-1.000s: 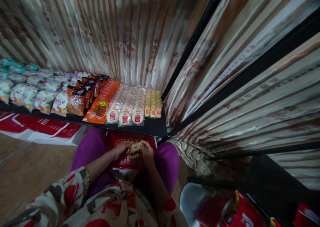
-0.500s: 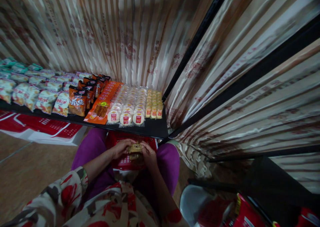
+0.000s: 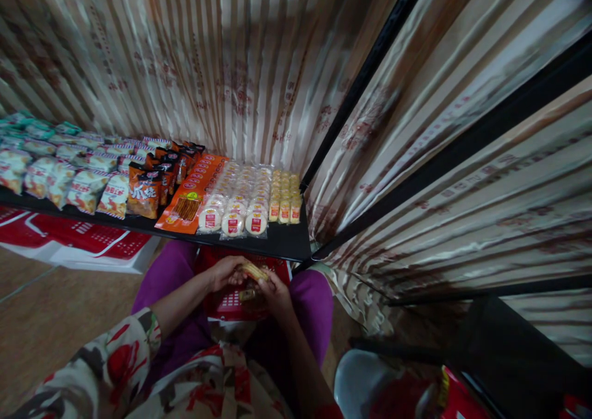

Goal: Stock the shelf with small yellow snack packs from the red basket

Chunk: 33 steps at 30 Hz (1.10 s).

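- Small yellow-tan snack piece [image 3: 254,272], narrow, slanting down rightward, lower centre of frame; surface detail too blurred to tell.
- Pinched at upper-left end by curled fingers of left hand [image 3: 226,272], at lower-right end by those of right hand [image 3: 277,292].
- Beneath: red basket [image 3: 226,307], similar piece [image 3: 248,295] inside.
- Above, centre to left edge: black shelf [image 3: 296,241], rows of packaged snacks [image 3: 232,223].
- Across top and right: striped curtain [image 3: 259,68].

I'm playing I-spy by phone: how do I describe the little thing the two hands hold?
Start at the black shelf and look just below its right end, between the purple knees. Over the red basket, the left hand and right hand hold a small yellowish snack. It's the one between both hands, unlike the darker piece below.
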{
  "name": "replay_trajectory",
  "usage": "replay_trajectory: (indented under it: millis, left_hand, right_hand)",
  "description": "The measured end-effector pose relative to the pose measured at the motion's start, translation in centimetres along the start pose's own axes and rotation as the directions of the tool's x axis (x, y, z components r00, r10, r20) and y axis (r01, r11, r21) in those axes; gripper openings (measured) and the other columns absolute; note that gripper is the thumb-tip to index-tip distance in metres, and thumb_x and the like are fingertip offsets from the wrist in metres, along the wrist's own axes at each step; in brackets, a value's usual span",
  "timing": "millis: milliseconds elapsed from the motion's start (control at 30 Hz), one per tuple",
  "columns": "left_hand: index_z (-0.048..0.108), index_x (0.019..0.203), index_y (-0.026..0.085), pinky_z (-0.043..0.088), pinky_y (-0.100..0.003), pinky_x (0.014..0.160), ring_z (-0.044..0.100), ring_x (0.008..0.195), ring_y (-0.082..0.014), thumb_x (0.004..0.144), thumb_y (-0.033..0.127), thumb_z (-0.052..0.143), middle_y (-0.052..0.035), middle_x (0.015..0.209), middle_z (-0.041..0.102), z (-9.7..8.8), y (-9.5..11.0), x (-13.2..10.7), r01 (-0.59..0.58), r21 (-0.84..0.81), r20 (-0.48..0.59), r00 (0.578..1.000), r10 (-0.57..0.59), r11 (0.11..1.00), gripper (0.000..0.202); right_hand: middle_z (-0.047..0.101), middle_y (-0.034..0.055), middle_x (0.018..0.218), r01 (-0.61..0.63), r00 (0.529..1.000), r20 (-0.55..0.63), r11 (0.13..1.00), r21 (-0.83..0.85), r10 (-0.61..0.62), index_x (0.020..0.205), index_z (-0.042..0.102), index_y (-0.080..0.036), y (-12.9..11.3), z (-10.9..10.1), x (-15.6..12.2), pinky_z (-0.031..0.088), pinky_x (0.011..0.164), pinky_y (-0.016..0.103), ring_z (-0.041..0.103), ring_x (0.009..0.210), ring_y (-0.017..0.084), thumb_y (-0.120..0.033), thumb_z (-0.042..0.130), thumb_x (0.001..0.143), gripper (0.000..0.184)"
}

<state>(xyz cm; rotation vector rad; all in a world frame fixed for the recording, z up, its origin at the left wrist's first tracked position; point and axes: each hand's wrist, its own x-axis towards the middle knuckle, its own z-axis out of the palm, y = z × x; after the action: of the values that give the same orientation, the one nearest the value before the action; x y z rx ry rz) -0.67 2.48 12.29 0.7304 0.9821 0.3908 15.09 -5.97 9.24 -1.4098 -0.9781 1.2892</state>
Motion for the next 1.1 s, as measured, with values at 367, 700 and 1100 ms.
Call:
replay_trajectory:
  millis: [367, 700, 1100]
  left_hand:
    - [0.061, 0.076, 0.010, 0.032, -0.015, 0.039, 0.045, 0.036, -0.0047, 0.076, 0.036, 0.051, 0.0022, 0.048, 0.055, 0.3, -0.5, 0.2, 0.019, -0.004, -0.030, 0.999, -0.020, 1.000, 0.028]
    - [0.061, 0.084, 0.013, 0.043, -0.017, 0.055, 0.056, 0.056, -0.0067, 0.067, 0.030, 0.068, -0.0004, 0.068, 0.063, 0.6, -0.6, -0.8, -0.049, -0.038, 0.035, 0.998, 0.050, 0.998, 0.025]
    - [0.063, 0.086, 0.013, 0.042, -0.021, 0.063, 0.058, 0.070, -0.0112, 0.069, 0.044, 0.067, -0.0039, 0.079, 0.064, 1.3, -0.6, -0.7, -0.157, 0.010, 0.137, 0.978, 0.154, 0.988, 0.035]
  right_hand:
    - [0.066, 0.0017, 0.080, -0.006, 0.999, -0.037, 1.000, -0.019, 0.005, 0.095, 0.060, -0.020, -0.6, 0.1, -0.3, 0.049, 0.061, 0.027, 0.061, 0.068, 0.017, -0.053, 0.057, 0.071, 0.041]
    - [0.065, 0.0022, 0.074, 0.007, 0.981, -0.192, 0.999, 0.044, 0.001, 0.089, 0.058, -0.018, -1.1, -0.5, 0.3, 0.047, 0.056, 0.025, 0.060, 0.063, 0.015, -0.049, 0.061, 0.067, 0.038]
    - [0.064, 0.0014, 0.078, 0.058, 0.970, -0.231, 0.996, -0.065, -0.072, 0.092, 0.059, -0.019, -2.1, -2.0, 2.2, 0.049, 0.061, 0.025, 0.059, 0.064, 0.014, -0.043, 0.065, 0.066, 0.036]
